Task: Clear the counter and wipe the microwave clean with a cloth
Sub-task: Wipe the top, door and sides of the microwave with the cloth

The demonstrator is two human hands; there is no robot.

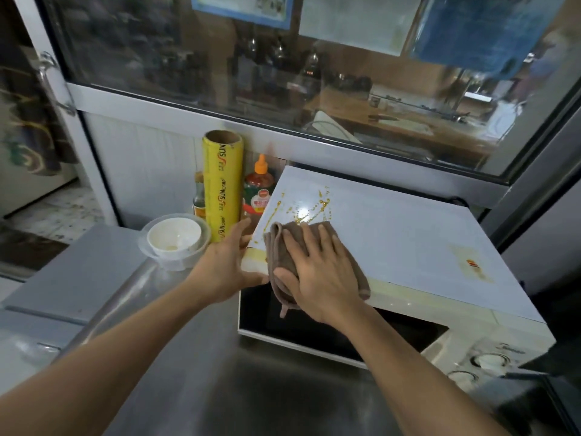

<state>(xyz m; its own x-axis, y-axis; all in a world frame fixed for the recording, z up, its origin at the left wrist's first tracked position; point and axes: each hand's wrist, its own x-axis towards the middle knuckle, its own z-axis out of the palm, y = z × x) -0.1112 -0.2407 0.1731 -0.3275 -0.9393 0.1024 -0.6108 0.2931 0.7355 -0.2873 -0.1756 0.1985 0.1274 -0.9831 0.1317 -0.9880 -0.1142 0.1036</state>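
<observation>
Cloth: brown cloth [283,256], folded thick, lies on the near left corner of the microwave [393,247] top, one tail hanging over the front edge onto the dark door.
Right hand: right hand [317,275] lies flat on the cloth, fingers spread and straight, pressing it down.
Left hand: left hand [229,265] braces the microwave's left side at the near corner, fingers loosely extended, thumb on the front edge; it grips nothing.
Microwave look: white top, glossy, with amber streaks and drops [317,206] just beyond the cloth; a yellowed label patch [471,265] sits far right; the front strip looks yellowed.
Smear risk: the amber spill looks sticky, so a single flat pass may drag it across the clean white area instead of lifting it.
Shift risk: a hard push away could slide the microwave toward the wall if the left hand eases off.
Knock risk: chili sauce bottle [257,193] and yellow cling-wrap roll [222,184] stand just left of the microwave; a sweep off that edge could topple them.
Bowl: white bowl [174,236] nested in a clear container [176,259] sits near left on the steel counter [220,372]; possibly some residue inside, hard to tell.
Counter state: these items suggest clearing is unfinished.
</observation>
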